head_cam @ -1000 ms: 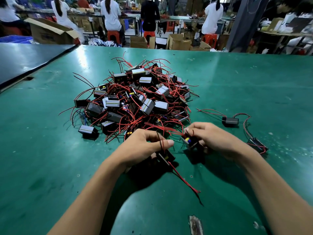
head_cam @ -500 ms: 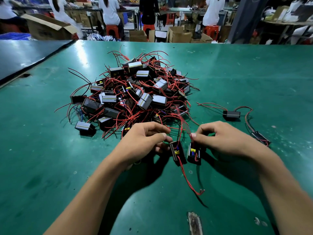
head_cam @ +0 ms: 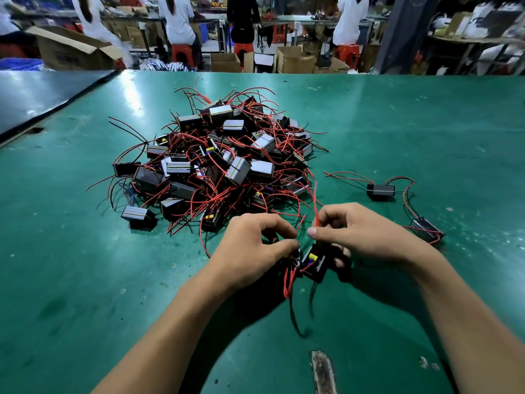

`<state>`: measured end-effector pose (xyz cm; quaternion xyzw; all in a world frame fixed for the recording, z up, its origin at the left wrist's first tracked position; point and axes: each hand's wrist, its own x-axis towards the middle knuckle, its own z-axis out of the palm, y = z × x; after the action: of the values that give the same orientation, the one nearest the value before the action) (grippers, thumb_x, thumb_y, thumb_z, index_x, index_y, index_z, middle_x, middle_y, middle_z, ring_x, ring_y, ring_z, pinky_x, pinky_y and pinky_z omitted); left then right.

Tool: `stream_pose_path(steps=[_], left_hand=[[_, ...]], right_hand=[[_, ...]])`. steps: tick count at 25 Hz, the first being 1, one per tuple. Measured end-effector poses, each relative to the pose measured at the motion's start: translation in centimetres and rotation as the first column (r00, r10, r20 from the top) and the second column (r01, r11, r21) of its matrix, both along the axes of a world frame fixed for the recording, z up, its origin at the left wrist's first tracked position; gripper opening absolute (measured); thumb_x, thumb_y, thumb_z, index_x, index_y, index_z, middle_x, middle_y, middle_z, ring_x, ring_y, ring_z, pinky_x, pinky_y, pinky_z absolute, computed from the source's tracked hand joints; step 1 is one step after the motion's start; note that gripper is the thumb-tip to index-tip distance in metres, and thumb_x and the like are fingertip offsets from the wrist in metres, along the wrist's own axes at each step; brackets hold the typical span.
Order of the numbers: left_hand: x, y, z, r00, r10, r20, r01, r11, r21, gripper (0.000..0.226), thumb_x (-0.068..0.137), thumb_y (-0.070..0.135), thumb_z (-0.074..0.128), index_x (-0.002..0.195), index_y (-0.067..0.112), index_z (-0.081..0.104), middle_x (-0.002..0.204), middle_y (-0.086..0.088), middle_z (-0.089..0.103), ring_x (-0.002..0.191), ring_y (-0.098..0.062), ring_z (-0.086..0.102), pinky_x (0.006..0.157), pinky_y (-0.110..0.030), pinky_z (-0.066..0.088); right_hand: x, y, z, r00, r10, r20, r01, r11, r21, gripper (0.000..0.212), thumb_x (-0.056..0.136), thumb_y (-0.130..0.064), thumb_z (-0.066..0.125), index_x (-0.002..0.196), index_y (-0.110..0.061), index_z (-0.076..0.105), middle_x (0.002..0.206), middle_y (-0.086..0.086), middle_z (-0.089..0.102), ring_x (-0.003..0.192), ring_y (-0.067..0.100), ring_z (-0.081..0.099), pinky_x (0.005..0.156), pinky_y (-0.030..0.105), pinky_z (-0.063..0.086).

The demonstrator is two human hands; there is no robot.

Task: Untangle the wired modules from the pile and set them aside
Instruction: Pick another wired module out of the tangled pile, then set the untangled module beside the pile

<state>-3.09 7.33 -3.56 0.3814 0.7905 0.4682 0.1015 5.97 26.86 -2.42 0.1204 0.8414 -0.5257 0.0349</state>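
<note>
A pile of small black modules (head_cam: 216, 160) tangled in red wires lies on the green table (head_cam: 397, 123). Just in front of the pile my two hands meet. My left hand (head_cam: 255, 248) grips a black module that is mostly hidden under its fingers. My right hand (head_cam: 358, 234) holds another black module (head_cam: 314, 264) with a yellow part and pinches a red wire (head_cam: 316, 203) that sticks upward. Red and black wires (head_cam: 288, 282) hang down from the held modules. Two separated modules (head_cam: 380, 190) (head_cam: 426, 230) lie to the right of the pile.
A darker table (head_cam: 42, 92) adjoins at the far left. A worn patch (head_cam: 322, 371) marks the green surface near me. Beyond the far edge, people in white sit on red stools among cardboard boxes (head_cam: 295, 62).
My hands have drawn closer together with the two modules between them. My right hand now pinches a red wire and lifts it upward. The hanging wires have bunched up.
</note>
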Motion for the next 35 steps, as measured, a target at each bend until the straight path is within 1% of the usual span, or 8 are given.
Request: stream_pose_path(steps=[3, 8, 13, 15, 18, 22, 28, 35], left_hand=[[0.0, 0.0, 0.1, 0.999, 0.002, 0.052, -0.002, 1.0, -0.005, 0.019, 0.072, 0.021, 0.087, 0.087, 0.024, 0.075, 0.067, 0.021, 0.067, 0.058, -0.003, 0.057, 0.061, -0.016, 0.048], [0.0, -0.2, 0.5, 0.992, -0.069, 0.106, 0.076, 0.995, -0.057, 0.037, 0.074, 0.01, 0.084, 0.102, 0.027, 0.066, 0.085, 0.01, 0.068, 0.072, -0.021, 0.061, 0.071, -0.029, 0.052], [-1.4, -1.5, 1.5, 0.983, -0.146, 0.112, 0.162, 0.976, -0.143, 0.036, 0.076, 0.0, 0.077, 0.102, 0.023, 0.069, 0.086, 0.009, 0.072, 0.08, -0.009, 0.062, 0.071, -0.021, 0.051], [-1.6, -1.8, 1.9, 0.984, -0.154, 0.093, 0.167, 0.973, -0.16, 0.037, 0.076, -0.003, 0.074, 0.103, 0.022, 0.07, 0.087, 0.01, 0.073, 0.082, -0.006, 0.063, 0.072, -0.016, 0.051], [-1.8, -2.3, 2.3, 0.982, -0.16, 0.104, 0.177, 0.968, -0.18, 0.038, 0.078, -0.006, 0.072, 0.104, 0.021, 0.072, 0.088, 0.01, 0.074, 0.087, -0.002, 0.066, 0.078, -0.016, 0.053], [-1.8, -2.7, 2.8, 0.979, -0.172, 0.111, 0.191, 0.962, -0.194, 0.037, 0.079, -0.007, 0.069, 0.105, 0.019, 0.073, 0.089, 0.008, 0.074, 0.087, 0.0, 0.067, 0.081, -0.019, 0.054], [-0.7, -1.7, 2.2, 0.982, -0.187, 0.006, 0.185, 0.962, -0.202, 0.031, 0.079, -0.001, 0.064, 0.098, 0.021, 0.074, 0.091, 0.007, 0.074, 0.089, -0.007, 0.067, 0.084, -0.027, 0.052], [-2.2, -2.7, 2.1, 0.951, -0.214, 0.222, 0.255, 0.951, -0.176, 0.039, 0.083, -0.016, 0.059, 0.106, 0.013, 0.072, 0.097, 0.0, 0.077, 0.095, -0.012, 0.072, 0.089, -0.026, 0.056]], right_hand=[[0.1, -0.1, 0.4, 0.997, -0.062, 0.047, 0.068, 0.986, -0.155, 0.017, 0.098, -0.017, 0.063, 0.09, -0.005, 0.053, 0.064, 0.011, 0.065, 0.042, 0.02, 0.058, 0.039, 0.025, 0.046], [0.3, 0.3, 0.6, 0.977, -0.179, 0.115, 0.203, 0.946, -0.253, 0.019, 0.1, -0.018, 0.059, 0.098, -0.006, 0.044, 0.062, 0.015, 0.064, 0.037, 0.019, 0.052, 0.036, 0.023, 0.041], [0.4, 1.8, 0.7, 0.947, -0.318, 0.056, 0.292, 0.918, 0.267, 0.039, 0.079, -0.042, 0.081, 0.084, -0.014, 0.054, 0.048, -0.001, 0.058, 0.034, 0.013, 0.042, 0.039, 0.019, 0.033], [0.5, 1.7, 1.1, 0.959, -0.258, -0.116, 0.281, 0.92, 0.274, 0.035, 0.074, -0.04, 0.085, 0.076, -0.017, 0.058, 0.047, -0.005, 0.052, 0.038, 0.011, 0.04, 0.044, 0.022, 0.036], [0.7, 0.3, 1.6, 0.949, -0.117, -0.293, 0.116, 0.993, -0.018, 0.027, 0.073, -0.034, 0.088, 0.077, -0.019, 0.065, 0.059, -0.005, 0.055, 0.045, 0.012, 0.045, 0.043, 0.022, 0.036], [0.9, -1.2, 2.0, 0.97, 0.132, -0.202, -0.164, 0.975, -0.15, 0.025, 0.072, -0.032, 0.084, 0.09, -0.021, 0.072, 0.077, -0.004, 0.064, 0.062, 0.013, 0.054, 0.054, 0.021, 0.044], [0.2, -2.2, 0.9, 0.957, 0.246, -0.153, -0.238, 0.969, 0.071, 0.025, 0.077, -0.026, 0.086, 0.097, -0.033, 0.074, 0.069, -0.019, 0.053, 0.064, 0.006, 0.045, 0.058, 0.02, 0.036], [-0.2, -1.1, 0.6, 0.98, 0.014, -0.199, 0.02, 0.986, 0.165, 0.008, 0.088, -0.02, 0.076, 0.084, -0.022, 0.069, 0.07, -0.009, 0.063, 0.06, 0.003, 0.054, 0.062, 0.017, 0.044]])
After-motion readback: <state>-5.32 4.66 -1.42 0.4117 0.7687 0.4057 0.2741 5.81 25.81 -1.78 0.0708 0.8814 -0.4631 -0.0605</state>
